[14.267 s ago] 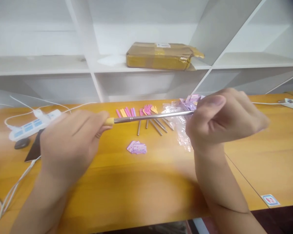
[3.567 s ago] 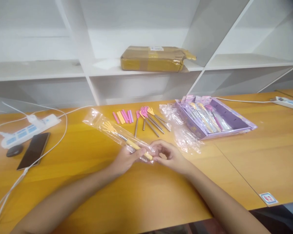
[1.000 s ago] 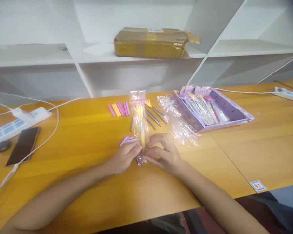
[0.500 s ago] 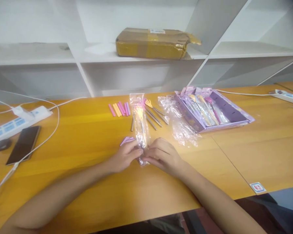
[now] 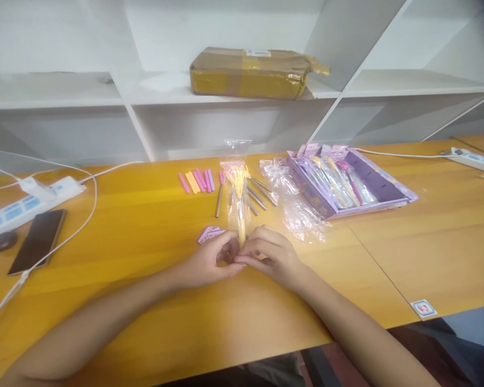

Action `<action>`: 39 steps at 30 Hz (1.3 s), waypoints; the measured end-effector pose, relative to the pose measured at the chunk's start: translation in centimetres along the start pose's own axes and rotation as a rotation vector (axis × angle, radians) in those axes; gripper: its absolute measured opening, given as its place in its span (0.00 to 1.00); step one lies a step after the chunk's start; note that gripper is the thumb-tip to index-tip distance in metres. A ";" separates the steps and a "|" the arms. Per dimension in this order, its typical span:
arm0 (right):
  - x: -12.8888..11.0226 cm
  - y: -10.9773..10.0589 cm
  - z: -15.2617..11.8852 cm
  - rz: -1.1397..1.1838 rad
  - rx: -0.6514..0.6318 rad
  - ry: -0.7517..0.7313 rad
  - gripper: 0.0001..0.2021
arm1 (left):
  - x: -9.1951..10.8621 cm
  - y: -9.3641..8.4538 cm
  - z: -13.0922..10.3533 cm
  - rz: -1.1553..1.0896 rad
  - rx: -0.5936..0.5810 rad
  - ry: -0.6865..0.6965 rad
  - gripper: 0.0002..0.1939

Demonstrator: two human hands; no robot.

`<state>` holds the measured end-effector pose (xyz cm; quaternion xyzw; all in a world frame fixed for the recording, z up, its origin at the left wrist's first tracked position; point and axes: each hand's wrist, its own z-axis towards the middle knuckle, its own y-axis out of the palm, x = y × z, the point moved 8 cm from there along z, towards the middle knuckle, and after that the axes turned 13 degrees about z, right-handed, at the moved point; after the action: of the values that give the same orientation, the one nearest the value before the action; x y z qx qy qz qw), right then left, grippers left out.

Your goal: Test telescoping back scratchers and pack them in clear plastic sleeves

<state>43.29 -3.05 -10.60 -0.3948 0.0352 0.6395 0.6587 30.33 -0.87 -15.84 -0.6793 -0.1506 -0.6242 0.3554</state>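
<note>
A yellow back scratcher (image 5: 242, 215) with a hand-shaped head and a metal shaft stands tilted up inside a clear plastic bag (image 5: 234, 153). Around its lower end, my left hand (image 5: 215, 258) is closed, thumb and fingers curled. My right hand (image 5: 272, 255) pinches the same end from the other side. Exactly how the fingertips grip the bag's edge is hidden. Small purple printed cards (image 5: 210, 233) lie beside my left fingers. Behind the bag are several metal rods (image 5: 258, 196), some with pink or yellow scratcher heads, partly covered by it.
Pink, yellow and purple handle sleeves (image 5: 197, 181) lie in a row. To the right, loose clear bags (image 5: 306, 217) touch a purple box (image 5: 387, 185) holding bagged scratchers. A phone (image 5: 38, 242), power strip (image 5: 32, 201) and cables occupy the left. A taped carton (image 5: 250, 72) rests on the shelf.
The bagged scratcher has shifted slightly right and its bag top has risen; its yellow handle now shows more clearly. My left fingers have curled in closer to my right.
</note>
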 end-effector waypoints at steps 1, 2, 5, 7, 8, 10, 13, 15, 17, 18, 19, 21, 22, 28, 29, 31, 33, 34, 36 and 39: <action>0.0 0.0 0.0 0.006 -0.001 0.006 0.05 | -0.1 -0.1 0.0 0.008 0.012 0.000 0.10; 0.1 0.1 0.0 0.013 -0.003 0.011 0.05 | -0.2 -0.2 0.0 0.008 0.021 -0.003 0.11; 0.2 0.2 0.0 0.025 -0.006 0.015 0.06 | -0.7 -0.3 0.1 0.012 0.044 -0.018 0.12; 0.2 0.2 -0.1 0.022 -0.006 0.020 0.05 | -0.9 -0.4 0.0 0.030 0.060 -0.025 0.13; 0.2 0.3 0.0 0.021 -0.006 0.024 0.05 | -1.0 -0.4 0.0 0.036 0.069 -0.029 0.12; 0.1 0.3 0.0 0.021 -0.011 0.027 0.05 | -1.3 -0.5 0.0 0.039 0.084 -0.034 0.12; 0.1 0.3 0.0 0.032 -0.014 0.049 0.04 | -1.6 -0.3 0.0 0.012 0.079 -0.034 0.12; 0.5 0.1 -0.1 0.055 0.023 0.103 0.06 | -1.8 0.0 0.0 -0.052 0.055 -0.030 0.13; 1.2 -0.3 -0.2 0.100 0.095 0.201 0.10 | -1.9 0.1 0.0 -0.133 0.058 -0.023 0.14; 1.8 -0.4 -0.4 0.142 0.133 0.264 0.13 | -1.9 0.0 -0.1 -0.160 0.072 -0.021 0.15; 2.4 -0.4 -0.6 0.200 0.159 0.335 0.15 | -1.8 -0.1 -0.1 -0.175 0.089 -0.021 0.16; 3.7 0.1 -1.1 0.345 0.149 0.488 0.17 | -1.6 -0.3 -0.2 -0.180 0.119 -0.022 0.18; 4.1 0.6 -1.3 0.412 0.112 0.548 0.15 | -1.5 -0.4 -0.2 -0.174 0.127 -0.024 0.18; 4.7 2.8 -1.9 0.634 -0.022 0.681 0.22 | -1.4 -1.2 -0.4 -0.053 0.167 -0.064 0.21; 4.6 3.1 -1.9 0.687 -0.037 0.688 0.22 | -1.5 -1.2 -0.4 -0.044 0.162 -0.069 0.21; 4.3 3.7 -1.7 0.786 -0.077 0.678 0.23 | -1.8 -0.9 -0.3 -0.049 0.136 -0.073 0.22; 4.0 4.0 -1.7 0.850 -0.108 0.661 0.23 | -1.9 -0.9 -0.2 -0.051 0.135 -0.068 0.23; 4.0 4.1 -1.7 0.866 -0.115 0.659 0.23 | -1.9 -1.0 -0.1 -0.042 0.153 -0.066 0.24; 4.2 4.2 -2.0 0.886 -0.105 0.677 0.25 | -1.9 -1.3 -0.1 -0.014 0.195 -0.069 0.25; 4.4 4.7 -2.6 0.935 -0.068 0.710 0.28 | -1.6 -1.4 0.1 -0.027 0.168 -0.078 0.25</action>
<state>41.18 -1.51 -17.00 -0.5481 0.4035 0.6916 0.2418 29.22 0.58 -16.98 -0.6688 -0.2253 -0.5872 0.3965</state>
